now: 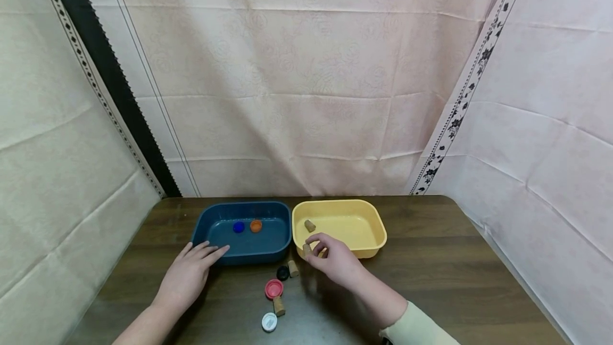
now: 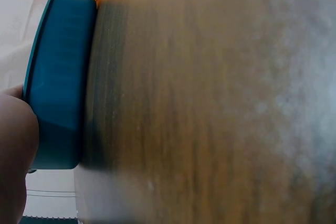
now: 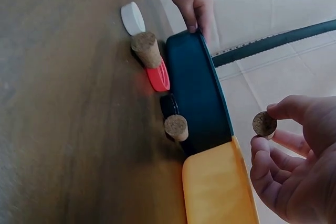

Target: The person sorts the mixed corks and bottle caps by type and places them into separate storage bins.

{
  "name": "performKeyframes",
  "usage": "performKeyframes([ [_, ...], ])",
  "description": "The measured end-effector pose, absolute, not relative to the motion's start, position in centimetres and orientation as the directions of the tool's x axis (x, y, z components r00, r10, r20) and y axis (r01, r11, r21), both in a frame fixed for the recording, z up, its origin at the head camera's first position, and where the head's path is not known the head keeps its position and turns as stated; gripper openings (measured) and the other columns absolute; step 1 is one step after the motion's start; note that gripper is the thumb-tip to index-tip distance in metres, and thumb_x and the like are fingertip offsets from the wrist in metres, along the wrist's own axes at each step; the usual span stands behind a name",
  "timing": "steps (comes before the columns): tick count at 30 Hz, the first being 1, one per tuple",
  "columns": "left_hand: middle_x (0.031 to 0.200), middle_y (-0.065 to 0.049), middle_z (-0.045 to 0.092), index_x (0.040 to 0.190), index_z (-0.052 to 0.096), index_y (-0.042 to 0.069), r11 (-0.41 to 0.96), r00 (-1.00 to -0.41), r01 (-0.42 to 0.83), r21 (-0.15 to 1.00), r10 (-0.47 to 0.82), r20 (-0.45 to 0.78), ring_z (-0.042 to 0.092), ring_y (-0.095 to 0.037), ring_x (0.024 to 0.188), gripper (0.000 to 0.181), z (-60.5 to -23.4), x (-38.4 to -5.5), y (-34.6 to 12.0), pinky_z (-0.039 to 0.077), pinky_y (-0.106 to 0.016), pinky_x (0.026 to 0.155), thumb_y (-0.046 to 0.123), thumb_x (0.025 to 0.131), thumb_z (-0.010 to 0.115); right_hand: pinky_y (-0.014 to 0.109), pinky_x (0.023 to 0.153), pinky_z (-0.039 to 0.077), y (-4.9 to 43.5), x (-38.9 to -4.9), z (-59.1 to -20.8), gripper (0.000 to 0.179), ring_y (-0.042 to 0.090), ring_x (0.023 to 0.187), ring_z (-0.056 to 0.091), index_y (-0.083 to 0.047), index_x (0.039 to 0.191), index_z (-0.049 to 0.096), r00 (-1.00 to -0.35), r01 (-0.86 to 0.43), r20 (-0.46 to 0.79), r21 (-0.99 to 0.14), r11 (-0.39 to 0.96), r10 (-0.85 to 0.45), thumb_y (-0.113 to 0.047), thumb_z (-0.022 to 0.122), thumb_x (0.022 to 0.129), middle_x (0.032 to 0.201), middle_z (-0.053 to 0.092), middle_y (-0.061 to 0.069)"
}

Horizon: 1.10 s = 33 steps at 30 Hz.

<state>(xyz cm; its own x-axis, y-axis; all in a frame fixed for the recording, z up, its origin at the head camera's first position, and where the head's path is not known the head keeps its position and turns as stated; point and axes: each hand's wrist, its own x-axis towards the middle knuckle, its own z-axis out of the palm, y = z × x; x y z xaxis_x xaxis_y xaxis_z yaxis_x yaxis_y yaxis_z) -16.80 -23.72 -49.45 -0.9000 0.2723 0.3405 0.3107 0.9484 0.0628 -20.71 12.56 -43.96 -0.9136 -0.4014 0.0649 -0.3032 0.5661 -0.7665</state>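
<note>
My right hand (image 1: 335, 261) pinches a cork stopper (image 3: 264, 124) between thumb and fingertips, over the near left edge of the yellow tray (image 1: 378, 228). Another cork (image 1: 309, 226) lies inside that tray. My left hand (image 1: 188, 276) rests on the near left rim of the dark blue tray (image 1: 268, 259), fingers extended and spread. A blue cap (image 1: 238, 227) and an orange cap (image 1: 256, 226) lie in the blue tray. In front of the trays are a black cap (image 1: 282, 273), a cork (image 1: 293, 268), a red cap (image 1: 274, 288), another cork (image 1: 279, 306) and a white cap (image 1: 269, 322).
The two trays stand side by side near the back of a dark wooden table (image 1: 431, 281). Pale cloth (image 1: 306, 95) hangs behind it and along both sides.
</note>
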Motion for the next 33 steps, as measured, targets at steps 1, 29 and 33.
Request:
performKeyframes([
  [1, 0.128, -0.011, 0.066, 0.137, 0.061, 0.026, 0.948, -0.900, 0.311, 0.063, 0.272, 0.340, 0.054, -0.036, 0.127, 0.057, -49.4, -16.8, -23.7, 0.031, -0.062, 0.111, 0.001, 0.087, 0.071, 0.027, 0.060, 0.050, 12.6, -20.9, -43.9, 0.026, 0.020, 0.076, 0.058, -0.020, 0.115, 0.064, -0.914, -0.308, 0.073, -0.766, 0.564, -0.399, -0.025, 0.073, 0.091, 0.086, 0.062, -0.004],
  [29, 0.127, -0.006, 0.067, 0.137, 0.062, 0.025, 0.945, -0.896, 0.322, 0.050, 0.288, 0.337, 0.055, -0.035, 0.126, 0.057, -49.2, -16.7, -23.7, 0.032, -0.062, 0.110, -0.001, 0.087, 0.069, 0.029, 0.052, 0.049, 14.4, -27.7, -43.2, 0.031, 0.018, 0.063, 0.059, -0.013, 0.121, 0.063, -0.971, -0.144, 0.019, -0.840, 0.522, -0.237, -0.022, 0.071, 0.092, 0.090, 0.063, 0.006],
  [33, 0.129, -0.008, 0.066, 0.137, 0.061, 0.025, 0.945, -0.898, 0.322, 0.055, 0.287, 0.334, 0.055, -0.035, 0.126, 0.058, -49.2, -16.7, -23.7, 0.031, -0.062, 0.111, -0.002, 0.087, 0.069, 0.029, 0.052, 0.048, 14.3, -28.6, -43.4, 0.031, 0.017, 0.062, 0.058, -0.012, 0.120, 0.063, -0.976, -0.128, 0.010, -0.837, 0.532, -0.218, -0.023, 0.071, 0.092, 0.089, 0.063, 0.005],
])
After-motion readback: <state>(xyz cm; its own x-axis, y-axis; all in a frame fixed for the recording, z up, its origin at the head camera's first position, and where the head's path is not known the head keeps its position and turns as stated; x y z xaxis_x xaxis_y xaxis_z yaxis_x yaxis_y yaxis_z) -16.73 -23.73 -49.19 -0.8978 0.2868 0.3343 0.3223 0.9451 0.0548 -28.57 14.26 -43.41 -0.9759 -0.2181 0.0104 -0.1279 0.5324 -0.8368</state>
